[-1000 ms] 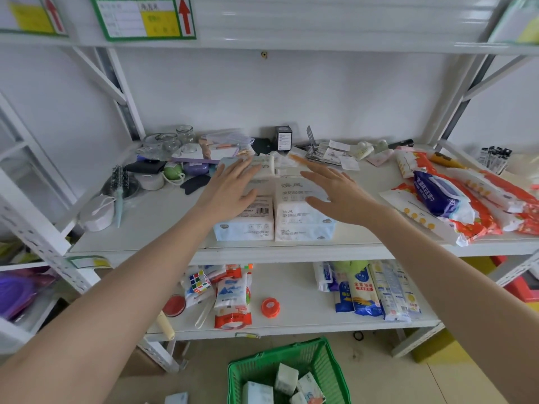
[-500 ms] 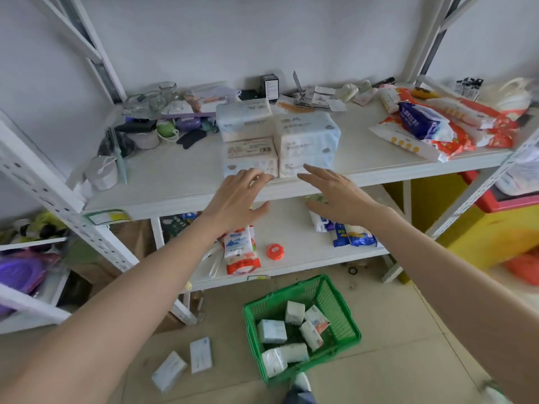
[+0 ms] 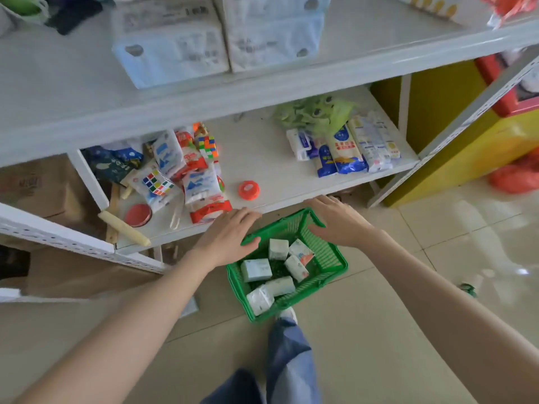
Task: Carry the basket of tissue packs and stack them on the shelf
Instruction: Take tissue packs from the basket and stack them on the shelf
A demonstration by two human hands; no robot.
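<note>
Both hands are reaching down with nothing in their grip: the left hand (image 3: 226,239) is hanging with relaxed fingers over the near-left rim of the green plastic mesh basket (image 3: 326,259), and the right hand (image 3: 335,221) is hovering, fingers loose, over its far-right rim. Whether either is touching the rim is unclear. That basket is sitting on the tiled floor (image 3: 379,330) before the white metal shelf (image 3: 262,91), holding several small white tissue packs (image 3: 256,269). Larger white tissue bundles (image 3: 175,45) are resting on the upper board.
</note>
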